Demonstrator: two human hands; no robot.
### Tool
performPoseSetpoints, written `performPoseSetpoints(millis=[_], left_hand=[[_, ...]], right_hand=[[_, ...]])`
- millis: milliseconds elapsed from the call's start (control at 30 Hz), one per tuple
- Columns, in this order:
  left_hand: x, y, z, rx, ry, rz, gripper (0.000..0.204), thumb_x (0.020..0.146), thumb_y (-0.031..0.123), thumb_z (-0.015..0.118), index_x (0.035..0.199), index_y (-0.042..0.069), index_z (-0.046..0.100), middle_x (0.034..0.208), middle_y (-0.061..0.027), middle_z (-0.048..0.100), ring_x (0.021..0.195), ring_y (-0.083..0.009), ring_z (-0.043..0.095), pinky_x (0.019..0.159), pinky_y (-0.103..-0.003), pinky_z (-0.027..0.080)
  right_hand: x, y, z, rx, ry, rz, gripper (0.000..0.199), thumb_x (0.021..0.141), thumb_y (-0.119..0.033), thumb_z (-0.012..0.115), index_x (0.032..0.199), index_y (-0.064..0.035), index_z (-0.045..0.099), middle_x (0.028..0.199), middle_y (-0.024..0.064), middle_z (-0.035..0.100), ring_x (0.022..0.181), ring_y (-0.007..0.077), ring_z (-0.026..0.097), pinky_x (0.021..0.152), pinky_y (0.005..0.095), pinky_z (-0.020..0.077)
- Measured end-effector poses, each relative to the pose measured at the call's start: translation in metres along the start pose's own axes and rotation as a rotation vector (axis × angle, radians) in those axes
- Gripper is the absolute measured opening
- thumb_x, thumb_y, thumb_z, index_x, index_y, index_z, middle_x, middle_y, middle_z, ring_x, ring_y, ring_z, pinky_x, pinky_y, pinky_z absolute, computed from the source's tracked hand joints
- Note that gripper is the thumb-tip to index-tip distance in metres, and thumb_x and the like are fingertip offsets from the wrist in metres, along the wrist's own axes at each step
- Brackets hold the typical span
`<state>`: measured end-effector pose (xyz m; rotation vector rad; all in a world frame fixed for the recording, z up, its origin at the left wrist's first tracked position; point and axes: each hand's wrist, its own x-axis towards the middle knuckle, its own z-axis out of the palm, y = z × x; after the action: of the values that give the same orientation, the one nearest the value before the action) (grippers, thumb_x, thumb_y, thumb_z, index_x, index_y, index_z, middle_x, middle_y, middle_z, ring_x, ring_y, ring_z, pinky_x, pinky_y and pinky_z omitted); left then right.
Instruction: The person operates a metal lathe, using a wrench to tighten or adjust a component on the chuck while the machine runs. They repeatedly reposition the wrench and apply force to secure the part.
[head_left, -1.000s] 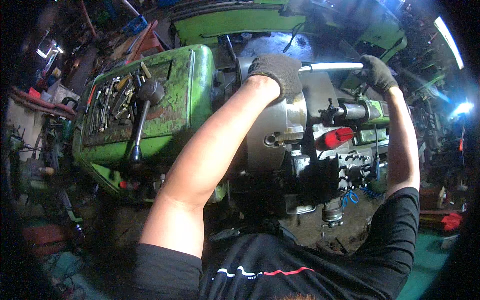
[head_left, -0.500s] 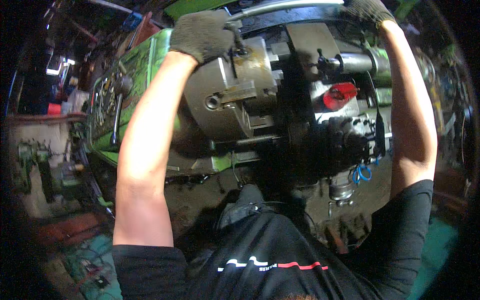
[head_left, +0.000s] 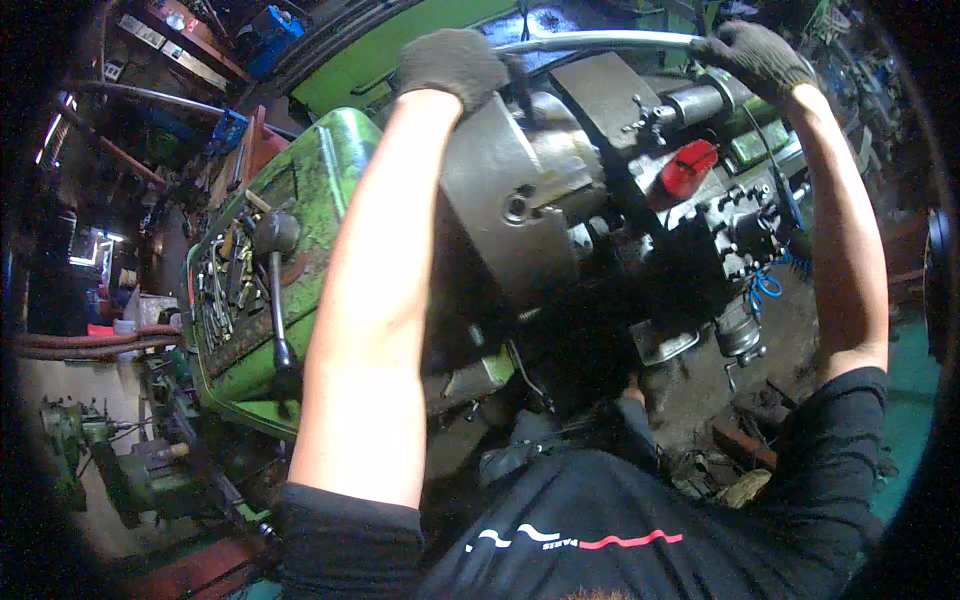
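Note:
A long silvery metal bar (head_left: 600,40) spans between my gloved hands above the lathe. My left hand (head_left: 453,72), in a dark knit glove, is closed around its left end. Beside that hand a dark upright shaft (head_left: 518,85) reaches down to the big steel chuck (head_left: 500,170); the joint between bar and shaft is partly hidden. My right hand (head_left: 757,62), gloved alike, is closed on the bar's right end. A round socket (head_left: 516,207) shows on the chuck's near side.
The green headstock (head_left: 345,150) carries a lever (head_left: 278,300) and a tray of small tools (head_left: 228,285). Right of the chuck are a red object (head_left: 688,168), the tool post (head_left: 750,228) and a steel cylinder (head_left: 695,103). A blue coil (head_left: 765,287) hangs below.
The view has turned and shifted, so the lathe appears tilted and farther right. Both hands remain on the bar at its two ends.

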<state>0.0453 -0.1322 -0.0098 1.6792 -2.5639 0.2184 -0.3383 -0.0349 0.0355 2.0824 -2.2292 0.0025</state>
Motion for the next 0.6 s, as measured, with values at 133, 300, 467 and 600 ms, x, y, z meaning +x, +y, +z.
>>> performPoseSetpoints(millis=[133, 300, 467, 600], left_hand=[[-0.004, -0.013, 0.005, -0.085, 0.051, 0.102, 0.041, 0.096, 0.043, 0.064, 0.114, 0.013, 0.086, 0.12, -0.0189, 0.081, 0.113, -0.0373, 0.079, 0.098, -0.051, 0.062], [-0.004, -0.001, 0.0, -0.161, 0.098, 0.281, 0.041, 0.093, 0.04, 0.065, 0.113, 0.011, 0.086, 0.117, -0.0217, 0.081, 0.111, -0.0381, 0.079, 0.098, -0.052, 0.062], [0.048, -0.049, 0.025, 0.003, 0.124, 0.624, 0.037, 0.095, 0.047, 0.065, 0.11, 0.019, 0.085, 0.111, -0.0153, 0.083, 0.105, -0.0356, 0.081, 0.093, -0.051, 0.063], [0.076, -0.046, 0.04, -0.057, 0.353, 0.865, 0.023, 0.099, 0.044, 0.066, 0.104, 0.031, 0.084, 0.103, -0.0073, 0.083, 0.093, -0.0313, 0.081, 0.085, -0.049, 0.064]], right_hand=[[-0.007, -0.013, 0.0, 0.059, 0.054, 0.08, 0.081, 0.096, -0.079, 0.062, 0.108, -0.0007, 0.079, 0.102, 0.0252, 0.076, 0.096, 0.0404, 0.073, 0.091, 0.0524, 0.0543], [-0.065, 0.014, 0.005, 0.004, 0.043, 0.192, 0.071, 0.099, -0.068, 0.064, 0.118, -0.0017, 0.079, 0.11, 0.0235, 0.078, 0.1, 0.0376, 0.075, 0.093, 0.049, 0.056], [-0.176, -0.16, -0.042, -0.019, -0.011, 0.435, 0.058, 0.101, -0.063, 0.068, 0.118, -0.0089, 0.08, 0.107, 0.0219, 0.078, 0.108, 0.0391, 0.077, 0.093, 0.0499, 0.0586], [-0.238, -0.234, -0.051, -0.081, 0.001, 0.494, 0.06, 0.094, -0.064, 0.074, 0.107, -0.0058, 0.071, 0.101, 0.0216, 0.074, 0.1, 0.0449, 0.074, 0.088, 0.0532, 0.0578]])
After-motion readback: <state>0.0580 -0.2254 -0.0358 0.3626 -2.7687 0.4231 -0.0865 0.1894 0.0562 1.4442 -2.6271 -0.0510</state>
